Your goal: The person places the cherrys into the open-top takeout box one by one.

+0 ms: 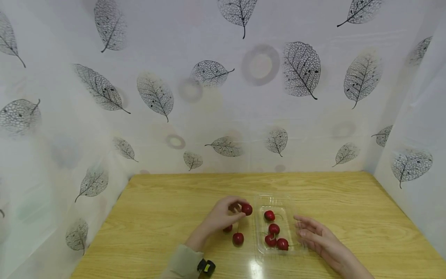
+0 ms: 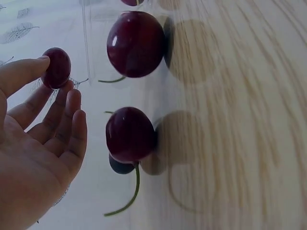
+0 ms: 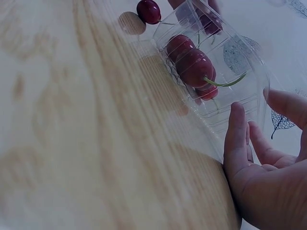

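My left hand (image 1: pixel 221 215) pinches a dark red cherry (image 1: pixel 247 209) between thumb and fingertips, just left of a clear plastic container (image 1: pixel 257 228). In the left wrist view, the held cherry (image 2: pixel 56 68) shows clear of the table. Several cherries lie inside the container, among them one at the back (image 1: pixel 269 215) and one at the front right (image 1: pixel 282 244). Beneath the left hand, a stemmed cherry (image 1: pixel 238 238) and a partly covered cherry (image 1: pixel 227 228) rest on the table. With fingers extended, my right hand (image 1: pixel 322 241) is beside the container's right side, fingertips close at its wall.
The wooden table (image 1: pixel 167 209) runs back to a pale curtain (image 1: pixel 223 116) printed with leaves, which also encloses both sides. A black band with a yellow mark (image 1: pixel 207 267) sits by the left sleeve (image 1: pixel 184 261).
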`<action>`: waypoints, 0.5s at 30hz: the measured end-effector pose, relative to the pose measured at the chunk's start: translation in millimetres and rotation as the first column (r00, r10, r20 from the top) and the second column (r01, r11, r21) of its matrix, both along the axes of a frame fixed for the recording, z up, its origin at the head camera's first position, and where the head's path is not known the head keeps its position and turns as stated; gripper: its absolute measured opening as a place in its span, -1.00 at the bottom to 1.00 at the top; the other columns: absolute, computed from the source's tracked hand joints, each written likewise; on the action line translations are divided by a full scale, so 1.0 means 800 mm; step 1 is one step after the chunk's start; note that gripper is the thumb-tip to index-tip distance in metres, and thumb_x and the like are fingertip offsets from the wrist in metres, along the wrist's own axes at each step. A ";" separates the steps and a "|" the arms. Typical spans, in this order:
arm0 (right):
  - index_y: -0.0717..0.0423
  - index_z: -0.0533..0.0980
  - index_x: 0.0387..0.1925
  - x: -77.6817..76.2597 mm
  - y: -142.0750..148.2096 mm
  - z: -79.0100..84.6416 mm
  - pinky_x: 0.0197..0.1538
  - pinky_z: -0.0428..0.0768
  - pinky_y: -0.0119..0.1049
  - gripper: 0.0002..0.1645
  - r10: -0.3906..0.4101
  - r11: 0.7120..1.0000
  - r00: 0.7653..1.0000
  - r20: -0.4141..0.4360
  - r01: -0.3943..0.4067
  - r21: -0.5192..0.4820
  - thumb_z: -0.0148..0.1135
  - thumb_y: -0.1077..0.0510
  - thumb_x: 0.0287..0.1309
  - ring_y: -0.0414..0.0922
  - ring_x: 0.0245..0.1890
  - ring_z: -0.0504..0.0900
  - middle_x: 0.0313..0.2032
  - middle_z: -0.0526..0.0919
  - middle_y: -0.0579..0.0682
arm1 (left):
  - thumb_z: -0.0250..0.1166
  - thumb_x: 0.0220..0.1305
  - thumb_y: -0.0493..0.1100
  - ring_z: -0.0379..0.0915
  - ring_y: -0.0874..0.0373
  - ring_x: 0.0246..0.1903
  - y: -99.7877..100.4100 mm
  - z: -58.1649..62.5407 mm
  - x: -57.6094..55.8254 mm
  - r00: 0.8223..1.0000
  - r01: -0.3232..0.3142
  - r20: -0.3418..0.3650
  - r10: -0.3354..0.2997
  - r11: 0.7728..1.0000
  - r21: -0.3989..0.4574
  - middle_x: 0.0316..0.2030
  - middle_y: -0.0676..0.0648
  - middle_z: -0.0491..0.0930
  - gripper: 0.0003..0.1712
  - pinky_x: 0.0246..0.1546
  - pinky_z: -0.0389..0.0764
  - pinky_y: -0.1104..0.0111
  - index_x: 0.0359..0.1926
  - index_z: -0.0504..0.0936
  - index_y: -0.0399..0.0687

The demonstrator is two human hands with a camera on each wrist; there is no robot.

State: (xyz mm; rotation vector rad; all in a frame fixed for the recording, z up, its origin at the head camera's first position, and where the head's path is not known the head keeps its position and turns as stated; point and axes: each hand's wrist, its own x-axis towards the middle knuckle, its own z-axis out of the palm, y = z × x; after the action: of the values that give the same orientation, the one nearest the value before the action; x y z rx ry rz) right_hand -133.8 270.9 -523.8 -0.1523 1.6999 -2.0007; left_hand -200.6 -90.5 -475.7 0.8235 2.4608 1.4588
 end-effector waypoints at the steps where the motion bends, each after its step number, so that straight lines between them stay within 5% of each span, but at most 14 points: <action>1: -0.25 0.38 0.45 0.000 0.000 0.000 0.26 0.66 -0.41 -0.51 0.001 1.000 1.000 0.001 -0.001 -0.001 -0.03 0.20 0.65 -0.37 0.19 0.62 0.21 0.51 -0.28 | 0.42 0.36 -0.25 0.65 0.09 -0.07 0.002 0.000 0.000 1.000 0.007 -0.002 -0.007 1.000 -0.002 0.04 -0.18 0.74 -0.62 0.02 0.65 0.46 0.17 0.68 -0.20; 15: -0.27 0.39 0.44 0.000 0.000 0.000 0.27 0.65 -0.42 -0.51 0.004 1.000 1.000 -0.001 -0.004 -0.008 -0.02 0.19 0.65 -0.38 0.20 0.62 0.22 0.49 -0.27 | 0.42 0.37 -0.26 0.64 0.16 -0.07 0.034 0.014 0.004 0.997 0.070 -0.020 -0.070 0.998 0.006 0.05 -0.14 0.75 -0.64 0.05 0.64 0.45 0.16 0.69 -0.15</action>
State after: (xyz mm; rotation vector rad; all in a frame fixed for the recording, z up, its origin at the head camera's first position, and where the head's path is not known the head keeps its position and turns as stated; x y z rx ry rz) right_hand -133.7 271.1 -524.2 -0.1596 1.6912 -2.0056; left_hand -197.3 -63.7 -464.7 0.9194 2.4169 1.4420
